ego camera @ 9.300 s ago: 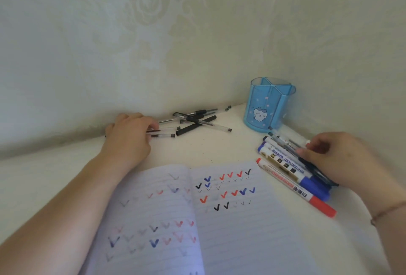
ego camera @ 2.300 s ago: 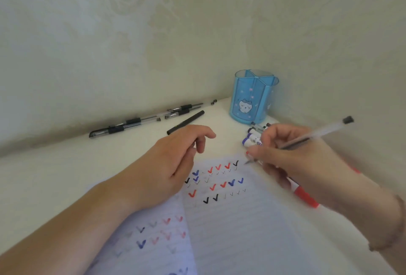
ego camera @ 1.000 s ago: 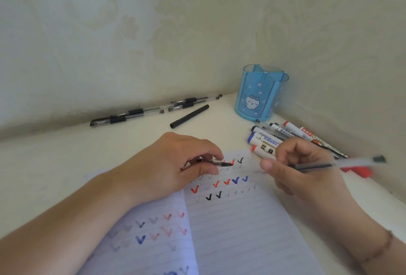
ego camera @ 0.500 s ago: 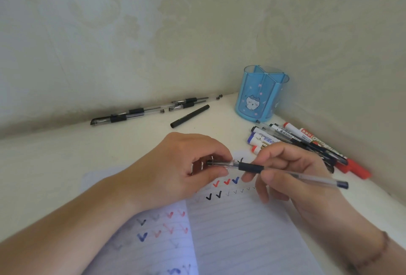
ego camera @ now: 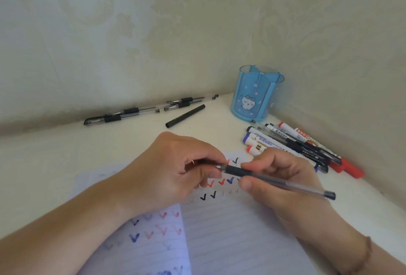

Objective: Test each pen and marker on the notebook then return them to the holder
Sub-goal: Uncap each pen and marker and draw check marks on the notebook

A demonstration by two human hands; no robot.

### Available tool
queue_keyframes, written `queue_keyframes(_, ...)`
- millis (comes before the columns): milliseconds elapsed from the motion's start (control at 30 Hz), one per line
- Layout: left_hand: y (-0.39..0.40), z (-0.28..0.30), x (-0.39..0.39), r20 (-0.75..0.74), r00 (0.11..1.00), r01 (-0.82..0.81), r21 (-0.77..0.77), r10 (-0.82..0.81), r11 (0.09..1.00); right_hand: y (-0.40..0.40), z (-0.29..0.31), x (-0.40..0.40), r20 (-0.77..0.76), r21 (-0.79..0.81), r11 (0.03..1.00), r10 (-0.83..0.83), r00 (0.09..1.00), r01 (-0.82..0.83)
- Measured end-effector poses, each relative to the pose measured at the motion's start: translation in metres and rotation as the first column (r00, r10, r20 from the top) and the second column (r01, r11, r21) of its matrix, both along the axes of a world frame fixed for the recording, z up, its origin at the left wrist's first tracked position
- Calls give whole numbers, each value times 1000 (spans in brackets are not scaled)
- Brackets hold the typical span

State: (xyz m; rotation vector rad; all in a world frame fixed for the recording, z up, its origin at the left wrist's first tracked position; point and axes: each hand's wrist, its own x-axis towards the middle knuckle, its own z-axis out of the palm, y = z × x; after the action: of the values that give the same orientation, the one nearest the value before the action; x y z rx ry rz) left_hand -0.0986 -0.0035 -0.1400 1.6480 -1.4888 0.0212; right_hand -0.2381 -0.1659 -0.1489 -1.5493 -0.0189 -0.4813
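Observation:
My right hand (ego camera: 279, 176) grips a clear gel pen (ego camera: 285, 183) by its black grip, held almost level over the open lined notebook (ego camera: 230, 235). My left hand (ego camera: 173, 171) pinches the pen's tip end, where the cap sits between its fingers. The notebook's pages carry rows of red, blue and black tick marks. The blue pen holder (ego camera: 256, 93) with a cartoon cat stands upright in the back right corner; nothing shows above its rim.
Several whiteboard markers and pens (ego camera: 296, 145) lie in a pile right of the notebook, by the wall. More gel pens (ego camera: 140, 111) and a black pen (ego camera: 185, 115) lie along the back wall. Walls close in behind and on the right.
My right hand swung the pen from writing pose to level and brought its tip to my left hand. My left hand now pinches the cap at that tip.

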Motion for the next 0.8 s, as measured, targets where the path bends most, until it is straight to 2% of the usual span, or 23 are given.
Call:
queue_keyframes(67, -1, -1, -1, -47, 999, 9, 10, -8, 1000, -4, 2, 3, 19, -29, 999, 46, 999, -46)
queue_keyframes(133, -1, -3, 0, -32, 999, -6, 30, 7, 1000, -14, 6, 5, 78, -66, 998, 29, 997, -23)
queue_keyframes(233, 2, -5, 13, 112, 984, -152, 126, 138, 980, -34, 14, 0, 191, -317, 922, -168, 967, 223)
queue_keyframes(300, 5, -6, 25, 229, 931, -324, 158, 285, 933, -49, 21, -7, 178, -454, 790, -374, 910, 413)
queue_keyframes(367, 6, -9, 36, 283, 866, -464, 147, 412, 874, -67, 20, -13, 124, -624, 574, -598, 792, 530)
queue_keyframes(433, 7, -13, 45, 299, 795, -585, 146, 528, 798, -82, 15, -16, 103, -780, 372, -718, 689, 504)
queue_keyframes(500, 8, -14, 54, 313, 727, -678, 191, 611, 710, -90, 10, -13, 114, -865, 246, -752, 649, 437)
queue_keyframes(667, 14, -11, 73, 421, 554, -832, 303, 718, 464, -88, -2, -7, 92, -944, 147, -744, 662, 296)
queue_keyframes(800, 26, -9, 87, 457, 467, -881, 317, 757, 352, -84, 0, -5, 122, -923, 162, -738, 663, 350)
